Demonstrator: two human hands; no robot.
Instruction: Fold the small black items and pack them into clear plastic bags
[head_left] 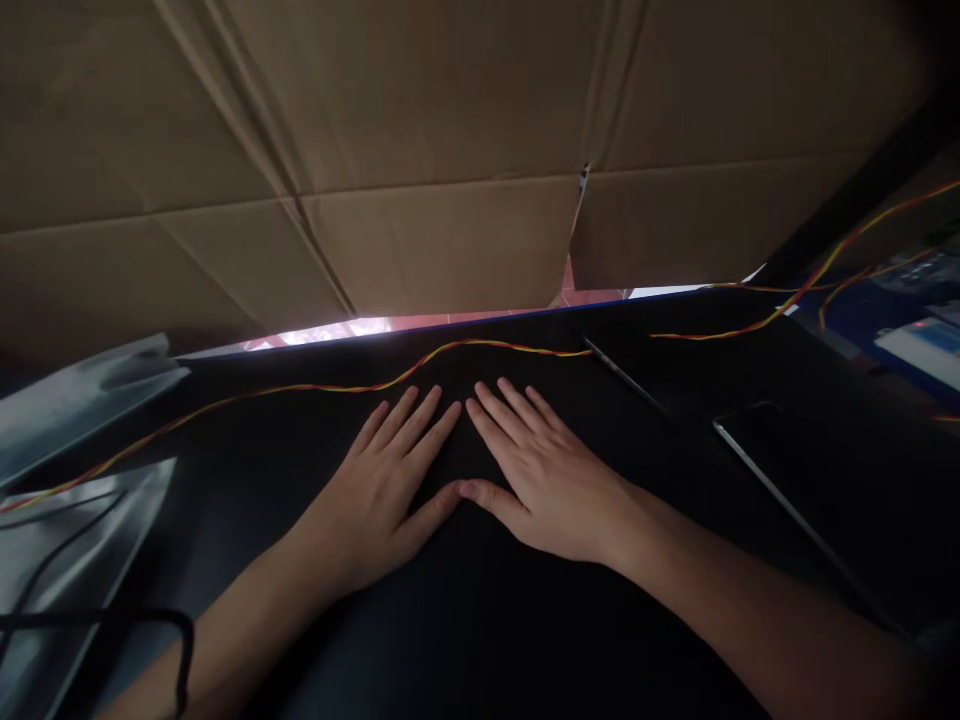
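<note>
Palm down on the black tabletop, my left hand lies flat with its fingers spread. My right hand rests beside it in the same way, fingers apart. The two thumb tips touch each other in the middle. Neither hand holds anything. Just beyond the fingertips runs a twisted red and yellow wire, apart from both hands. To the right of my right hand lies a thin dark flat device with a lit edge, passing over or beside the wire.
A large creased cardboard sheet stands along the far edge. Clear plastic bags and a black cable are at left. Another dark flat slab with a silver edge lies at right. Blurred items, including a white box, sit far right.
</note>
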